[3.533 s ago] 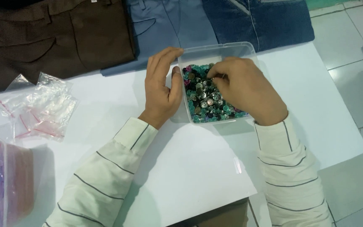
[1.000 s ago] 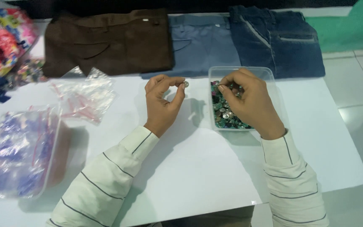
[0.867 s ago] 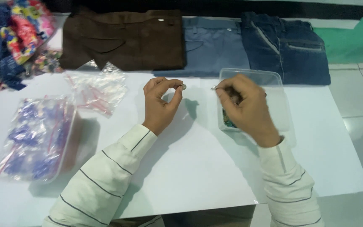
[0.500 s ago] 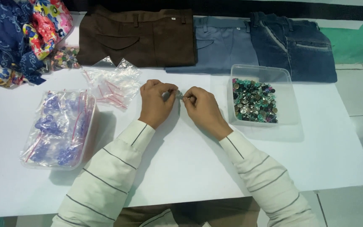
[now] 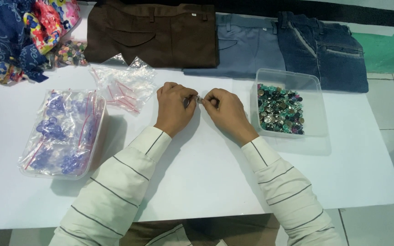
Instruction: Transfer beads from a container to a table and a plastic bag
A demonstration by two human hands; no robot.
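We see two hands meet in the middle of the frame, above the white table (image 5: 215, 182). The left hand (image 5: 174, 109) and the right hand (image 5: 226, 111) each pinch one small shiny button (image 5: 199, 99) between their fingertips. The button sits right between the two hands and is held from both sides. It is too small for us to see its shape well.

At the right of the frame stands a clear box (image 5: 315, 130), near the right hand. It is full of green, silver and dark buttons (image 5: 279, 109).

At the left of the frame we see a clear tub (image 5: 64, 171). It holds little bags of blue buttons (image 5: 55, 132). Above it, beside the left hand, lies a heap of empty little plastic bags (image 5: 124, 84) with red strips.

Along the top of the frame three pairs of trousers lie side by side: brown trousers (image 5: 156, 32), grey-blue trousers (image 5: 247, 48) and dark blue jeans (image 5: 324, 48). In the upper left corner lies bright flowery cloth (image 5: 19, 32), with a small heap of mixed buttons (image 5: 69, 52) next to it.

Both arms wear pale sleeves (image 5: 115, 196) with thin dark stripes.
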